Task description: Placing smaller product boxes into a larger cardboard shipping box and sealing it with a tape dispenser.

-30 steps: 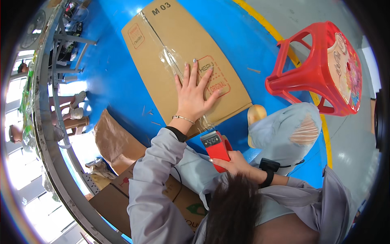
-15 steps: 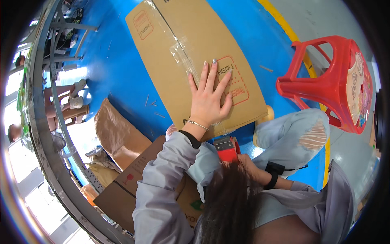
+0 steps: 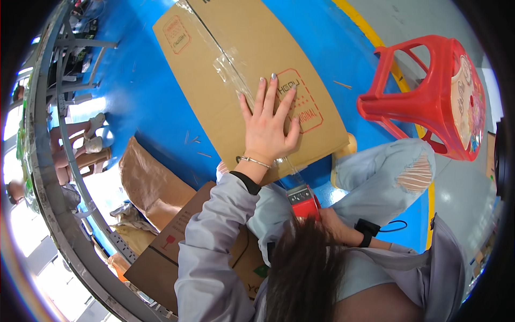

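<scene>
Nearest me, dark hair (image 3: 306,263) hides part of the right hand (image 3: 333,222), whose grip I read as clamped on the red tape dispenser (image 3: 306,208). A second ago I could see that tool's whole body; now it sits lower, half covered, with a glossy, clear tape strip (image 3: 292,170) running taut to the carton's near end, so I judge the tape is joined at both ends. The left hand (image 3: 270,131) hasn't left the seam: palm down, fingers spread apart, pressing rather than gripping. Under it the long carton (image 3: 268,48) lies on the smooth blue floor (image 3: 145,91) ahead of the faded, ripped jeans (image 3: 375,172), its matte cardboard split lengthwise by a straight, taped seam. Off to the left I see creased brown paper (image 3: 150,177); farther right, a hard, shiny red plastic stool (image 3: 432,104) with flared legs.
</scene>
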`<action>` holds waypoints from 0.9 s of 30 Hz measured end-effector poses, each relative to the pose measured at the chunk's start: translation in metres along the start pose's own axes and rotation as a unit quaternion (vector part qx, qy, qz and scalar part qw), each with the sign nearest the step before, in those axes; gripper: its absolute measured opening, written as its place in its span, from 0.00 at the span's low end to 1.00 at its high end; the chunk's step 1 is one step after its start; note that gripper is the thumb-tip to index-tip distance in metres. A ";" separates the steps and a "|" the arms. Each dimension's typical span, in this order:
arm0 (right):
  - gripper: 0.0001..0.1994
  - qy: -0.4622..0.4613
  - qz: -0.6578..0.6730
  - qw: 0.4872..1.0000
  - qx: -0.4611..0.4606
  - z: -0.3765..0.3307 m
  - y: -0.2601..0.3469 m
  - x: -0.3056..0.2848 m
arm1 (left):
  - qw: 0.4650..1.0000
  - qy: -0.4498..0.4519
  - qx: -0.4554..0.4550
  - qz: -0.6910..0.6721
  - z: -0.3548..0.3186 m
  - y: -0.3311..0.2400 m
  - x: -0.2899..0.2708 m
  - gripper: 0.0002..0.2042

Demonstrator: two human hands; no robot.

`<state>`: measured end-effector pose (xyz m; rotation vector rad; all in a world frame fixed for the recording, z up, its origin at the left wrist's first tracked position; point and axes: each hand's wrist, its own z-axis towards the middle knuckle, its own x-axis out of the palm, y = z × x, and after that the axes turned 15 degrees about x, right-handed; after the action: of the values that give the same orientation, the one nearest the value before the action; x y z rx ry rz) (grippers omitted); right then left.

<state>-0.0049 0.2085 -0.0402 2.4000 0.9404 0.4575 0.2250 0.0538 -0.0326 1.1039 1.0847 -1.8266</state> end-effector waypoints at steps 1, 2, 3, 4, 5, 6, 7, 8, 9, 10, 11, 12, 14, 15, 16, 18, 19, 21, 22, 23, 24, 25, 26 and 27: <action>0.23 -0.014 -0.007 0.999 0.033 0.002 -0.012 -0.001 | 1.000 -0.013 0.010 -0.007 0.008 -0.007 -0.001 0.26; 0.24 -0.010 -0.006 0.998 0.069 0.011 -0.022 -0.003 | 1.000 -0.008 0.011 -0.007 0.010 -0.007 0.009 0.26; 0.24 -0.011 -0.008 0.998 0.067 0.012 -0.015 -0.005 | 1.000 -0.011 0.012 -0.006 0.010 -0.006 0.011 0.26; 0.24 -0.025 0.024 0.997 0.074 0.008 0.001 -0.003 | 1.000 -0.012 0.009 -0.006 0.007 -0.006 0.011 0.26; 0.24 -0.040 0.057 0.994 0.081 0.006 0.014 -0.001 | 1.000 -0.012 0.007 -0.007 0.006 -0.005 0.011 0.26; 0.24 -0.038 0.055 0.994 0.082 0.005 0.021 -0.002 | 1.000 -0.012 0.004 -0.006 0.004 -0.005 0.010 0.26; 0.25 -0.049 0.031 0.995 0.085 0.006 0.028 -0.004 | 1.000 -0.013 0.006 0.005 0.004 -0.005 0.009 0.26; 0.25 -0.060 0.008 0.994 0.088 0.007 0.032 -0.006 | 1.000 -0.014 0.007 0.014 0.003 -0.005 0.009 0.26; 0.25 -0.063 0.007 0.994 0.089 0.010 0.033 -0.008 | 1.000 -0.015 0.008 0.012 0.003 -0.005 0.009 0.26; 0.26 -0.061 0.001 0.993 0.097 0.013 0.034 -0.009 | 1.000 -0.017 0.008 0.010 0.004 -0.005 0.010 0.26; 0.27 -0.060 -0.005 0.993 0.105 0.016 0.034 -0.011 | 1.000 -0.019 0.009 0.007 0.004 -0.005 0.010 0.26; 0.28 -0.052 -0.005 0.991 0.122 0.018 0.034 -0.011 | 1.000 -0.019 0.009 0.006 0.003 -0.005 0.010 0.26; 0.28 -0.066 -0.003 0.990 0.125 0.023 0.032 -0.009 | 1.000 -0.015 0.005 0.011 0.002 -0.004 0.010 0.26; 0.28 -0.078 -0.004 0.989 0.127 0.024 0.031 -0.008 | 1.000 -0.017 0.002 0.010 0.002 -0.005 0.010 0.26; 0.28 -0.078 -0.008 0.989 0.129 0.023 0.032 -0.007 | 1.000 -0.022 0.006 0.008 0.003 -0.005 0.011 0.26; 0.27 -0.058 0.074 0.987 0.127 0.022 0.036 -0.005 | 1.000 -0.029 0.004 0.008 0.004 -0.005 0.012 0.26; 0.27 -0.056 0.069 0.988 0.127 0.022 0.038 -0.004 | 0.999 -0.032 0.006 0.001 0.004 -0.005 0.012 0.26; 0.25 -0.011 0.210 0.957 0.199 0.022 0.044 -0.001 | 0.999 -0.035 0.005 -0.004 0.004 -0.005 0.013 0.25; 0.25 -0.009 0.207 0.957 0.200 0.020 0.050 -0.001 | 0.999 -0.037 0.007 0.000 0.003 -0.004 0.013 0.25; 0.24 -0.001 0.218 0.952 0.215 0.016 0.059 -0.003 | 0.999 -0.038 0.009 0.005 0.002 -0.003 0.013 0.25; 0.23 0.007 0.228 0.947 0.228 0.015 0.066 -0.003 | 0.999 -0.038 0.007 0.006 -0.001 -0.001 0.012 0.25; 0.23 0.006 0.228 0.947 0.228 0.022 0.059 -0.005 | 0.999 -0.035 0.006 0.010 -0.001 -0.001 0.011 0.25; 0.23 0.014 0.292 0.925 0.243 0.036 0.044 -0.005 | 0.999 -0.032 0.006 0.013 -0.001 -0.002 0.011 0.26; 0.22 0.016 0.356 0.899 0.254 0.047 0.032 -0.005 | 0.999 -0.036 0.010 0.010 0.001 -0.004 0.010 0.26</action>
<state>0.0308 0.1685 -0.0609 3.2073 0.1429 0.5554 0.2175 0.0535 -0.0399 1.0486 1.0117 -1.8520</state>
